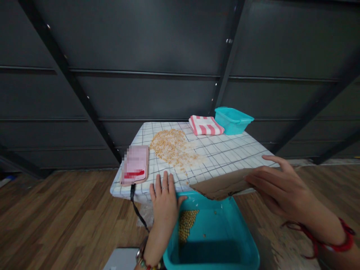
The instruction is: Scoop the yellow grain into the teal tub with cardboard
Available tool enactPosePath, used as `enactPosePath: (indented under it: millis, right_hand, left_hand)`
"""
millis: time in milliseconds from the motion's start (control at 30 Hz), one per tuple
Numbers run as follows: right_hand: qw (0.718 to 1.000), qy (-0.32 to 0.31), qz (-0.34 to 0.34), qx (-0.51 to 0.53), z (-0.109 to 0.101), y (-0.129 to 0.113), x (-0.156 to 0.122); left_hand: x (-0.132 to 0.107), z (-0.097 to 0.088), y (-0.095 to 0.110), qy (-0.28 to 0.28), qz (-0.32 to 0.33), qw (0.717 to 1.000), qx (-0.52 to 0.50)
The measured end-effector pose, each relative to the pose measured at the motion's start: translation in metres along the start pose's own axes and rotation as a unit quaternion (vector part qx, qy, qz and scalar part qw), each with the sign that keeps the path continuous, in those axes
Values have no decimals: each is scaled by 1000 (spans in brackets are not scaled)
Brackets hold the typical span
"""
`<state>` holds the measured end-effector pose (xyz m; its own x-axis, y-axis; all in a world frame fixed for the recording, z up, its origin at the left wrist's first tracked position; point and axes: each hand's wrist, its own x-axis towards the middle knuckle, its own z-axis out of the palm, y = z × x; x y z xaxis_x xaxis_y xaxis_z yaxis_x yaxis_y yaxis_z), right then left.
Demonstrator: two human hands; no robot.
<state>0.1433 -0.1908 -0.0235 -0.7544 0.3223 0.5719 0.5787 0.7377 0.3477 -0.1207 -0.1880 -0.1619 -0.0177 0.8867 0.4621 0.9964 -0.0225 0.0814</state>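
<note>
My right hand (277,183) grips one end of a piece of brown cardboard (221,183), which slants over the far rim of a teal basin (219,236) at the table's front edge. Round yellowish beans (188,224) lie in the basin's left side, with a few strays on its floor. My left hand (165,200) has its fingers spread flat at the table's near edge, the thumb by the basin's rim. Beyond it, a heap of pale yellow beans mixed with white powder (171,146) spreads over the checked tablecloth (230,155).
A pink phone (137,163) with a black strap (136,208) sits at the table's left edge. At the back are a folded red-and-white striped towel (206,125) and a smaller turquoise basin (233,120). A dark panelled wall (146,93) stands behind the table.
</note>
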Motion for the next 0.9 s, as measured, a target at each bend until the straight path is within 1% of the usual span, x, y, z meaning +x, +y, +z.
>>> enactPosePath:
  millis: [100,233,467,733,900]
  right_hand:
    - [1000,-8,-8,-25,1,4,-1]
    - [999,-19,5,-49,1,6,-3]
    - [1000,19,-3,-15,2,-3,1]
    - [998,-9,-12,-61,5,7,-1]
    - [1000,8,-5,-14,4,1,0]
  left_hand:
    - [0,-1,1,-2,1,1000,7]
    - [0,-1,1,-7,4,1000,11]
    - [-1,2,0,9,5,1000,6]
    - [-1,0,0,3,9,1000,11]
    - [0,0,-2,-1,17,1000,16]
